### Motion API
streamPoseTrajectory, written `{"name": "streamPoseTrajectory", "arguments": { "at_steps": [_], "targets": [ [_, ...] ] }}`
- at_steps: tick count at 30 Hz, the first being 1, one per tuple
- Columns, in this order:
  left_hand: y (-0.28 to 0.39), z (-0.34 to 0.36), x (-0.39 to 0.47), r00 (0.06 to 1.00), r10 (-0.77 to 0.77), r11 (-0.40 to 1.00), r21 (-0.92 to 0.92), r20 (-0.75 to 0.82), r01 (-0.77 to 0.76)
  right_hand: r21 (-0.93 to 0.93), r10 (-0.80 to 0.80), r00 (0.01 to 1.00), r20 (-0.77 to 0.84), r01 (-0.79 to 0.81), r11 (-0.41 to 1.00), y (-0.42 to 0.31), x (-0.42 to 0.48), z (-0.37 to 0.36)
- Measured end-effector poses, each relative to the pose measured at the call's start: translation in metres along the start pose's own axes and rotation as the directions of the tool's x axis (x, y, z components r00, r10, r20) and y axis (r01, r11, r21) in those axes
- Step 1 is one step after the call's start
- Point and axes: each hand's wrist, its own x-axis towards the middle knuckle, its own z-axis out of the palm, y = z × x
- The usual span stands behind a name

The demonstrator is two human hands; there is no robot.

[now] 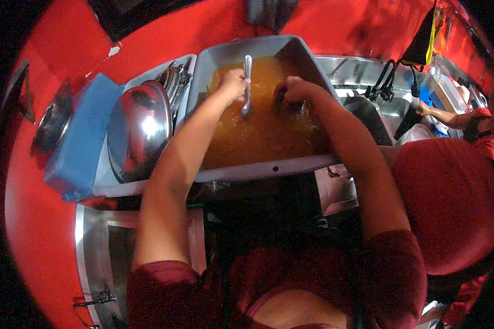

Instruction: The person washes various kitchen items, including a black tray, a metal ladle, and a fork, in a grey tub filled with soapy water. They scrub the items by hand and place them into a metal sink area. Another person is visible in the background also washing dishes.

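Note:
My left hand (233, 85) is closed around a metal spoon (247, 84), held upright in the picture over a large grey plastic tub (235, 176). Brownish-orange liquid (251, 135) lies in the tub. My right hand (297, 88) is low in the tub's right half, at the liquid; its fingers are curled and partly in shadow. Something dark is by the fingers, but whether the hand grips it cannot be made out. The spoon's lower end is just above or at the liquid's surface.
Left of the tub, a white bin (119, 189) holds a large metal bowl (148, 127) and stacked metal dishes (177, 82); a blue plastic container (82, 140) leans there. At right, a co-worker in red (448, 201) stands close beside my right arm, near a metal sink (395, 109).

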Motion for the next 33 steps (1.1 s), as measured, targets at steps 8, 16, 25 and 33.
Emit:
{"name": "streamPoseTrajectory", "arguments": {
  "at_steps": [8, 16, 25, 33],
  "targets": [
    [0.006, -0.004, 0.002, 0.979, 0.061, 0.954, -0.276, -0.193, -0.114, 0.054, -0.020, 0.804, -0.594, 0.064, 0.996, 0.044, 0.008, -0.003],
    [-0.044, -0.022, 0.026, 0.995, -0.067, 0.997, -0.039, -0.077, 0.064, -0.087, 0.073, 0.960, -0.270, -0.100, 0.991, 0.039, 0.016, 0.016],
    [-0.043, 0.012, 0.010, 0.972, -0.223, 0.936, -0.262, 0.078, 0.236, -0.235, 0.092, 0.958, 0.272, -0.027, 0.972, 0.025, 0.018, 0.037],
    [-0.033, 0.036, 0.013, 0.935, -0.296, 0.949, -0.048, 0.194, 0.311, 0.025, 0.059, 0.995, -0.085, -0.058, 0.998, 0.011, 0.009, 0.003]
  ]
}}
